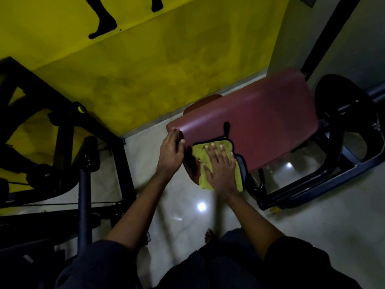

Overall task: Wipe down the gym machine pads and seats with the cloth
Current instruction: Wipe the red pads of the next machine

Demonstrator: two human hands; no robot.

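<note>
Maroon vinyl pad (260,122) tilted on a dark frame (302,189) | yellow-green cloth (199,155) on the pad's near corner, draping over its edge | right hand (220,166) flat on cloth, fingers spread | left hand (170,152) against pad's left end, fingers straight, together

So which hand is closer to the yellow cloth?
Right. The right hand lies flat on top of the yellow cloth, pressing it onto the maroon pad. The left hand rests on the pad's end, just beside the cloth.
</note>
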